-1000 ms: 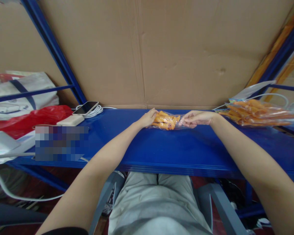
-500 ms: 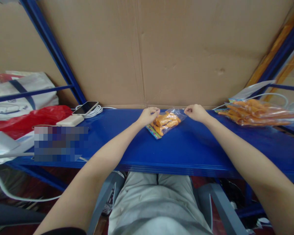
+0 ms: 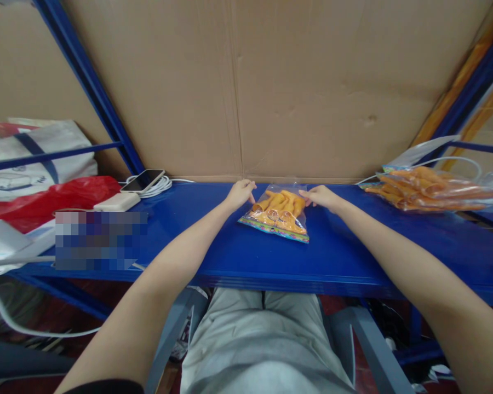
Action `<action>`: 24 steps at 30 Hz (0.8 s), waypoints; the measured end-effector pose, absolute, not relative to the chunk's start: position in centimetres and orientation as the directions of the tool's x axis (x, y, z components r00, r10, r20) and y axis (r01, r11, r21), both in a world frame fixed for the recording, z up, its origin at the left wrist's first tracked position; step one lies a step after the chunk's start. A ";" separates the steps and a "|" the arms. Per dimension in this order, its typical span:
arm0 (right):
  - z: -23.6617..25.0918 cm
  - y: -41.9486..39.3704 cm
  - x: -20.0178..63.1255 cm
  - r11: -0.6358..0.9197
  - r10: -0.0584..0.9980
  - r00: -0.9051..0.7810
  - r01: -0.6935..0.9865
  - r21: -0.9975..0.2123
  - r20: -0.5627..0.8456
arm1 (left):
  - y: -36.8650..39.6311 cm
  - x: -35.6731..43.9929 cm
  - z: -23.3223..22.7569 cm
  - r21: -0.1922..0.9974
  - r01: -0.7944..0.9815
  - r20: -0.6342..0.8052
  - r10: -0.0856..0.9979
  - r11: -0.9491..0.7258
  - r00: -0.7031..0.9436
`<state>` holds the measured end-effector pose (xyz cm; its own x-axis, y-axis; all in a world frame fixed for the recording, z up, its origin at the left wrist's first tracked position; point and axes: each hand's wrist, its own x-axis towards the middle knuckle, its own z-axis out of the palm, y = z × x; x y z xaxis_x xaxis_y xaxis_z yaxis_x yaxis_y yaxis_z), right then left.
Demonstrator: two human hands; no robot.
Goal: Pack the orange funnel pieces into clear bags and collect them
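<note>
A clear plastic bag (image 3: 276, 233) with a colourful printed strip along its near edge lies on the blue tabletop. Inside it are several orange, tapered, hollow pieces (image 3: 280, 203) whose kind I cannot make out. At the bag's upper left edge my left hand (image 3: 241, 193) is closed, fingers curled down, pinching the plastic. My right hand (image 3: 321, 198) grips the opposite edge between thumb and fingers. The exact contact of the left fingertips is partly hidden by the hand itself.
Several bags of similar orange pieces (image 3: 427, 189) lie at the right end of the blue table (image 3: 222, 257). To the left are a phone (image 3: 143, 180), coiled white cable, a white block (image 3: 117, 202) and a red plastic bag (image 3: 74, 191). Cardboard (image 3: 296, 87) stands behind.
The bag has turned so its printed strip now faces me, and it lies flatter and more spread out. Both hands have shifted slightly left, the right one closer to the orange pieces.
</note>
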<state>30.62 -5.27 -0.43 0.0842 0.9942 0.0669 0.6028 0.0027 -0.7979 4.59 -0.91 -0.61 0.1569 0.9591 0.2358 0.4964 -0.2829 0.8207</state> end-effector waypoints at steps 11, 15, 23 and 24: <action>-0.9 -5.7 29.3 -0.019 0.985 0.171 0.324 -0.946 0.039 | -0.3 4.5 -1.8 0.897 0.411 0.107 0.983 -0.161 0.152; -1.1 -5.4 29.5 -0.027 0.995 0.098 0.117 -0.993 -0.015 | 0.0 4.2 -1.9 0.909 0.394 0.085 0.986 -0.135 0.142; -0.9 -6.5 28.6 -0.067 0.988 -0.141 -0.019 -0.998 -0.064 | -0.2 3.8 -1.4 0.954 0.297 -0.002 0.988 -0.045 0.155; -0.9 -6.6 28.4 -0.076 0.985 -0.158 -0.018 -0.997 -0.072 | -0.2 3.7 -1.4 0.960 0.279 -0.011 0.987 -0.034 0.159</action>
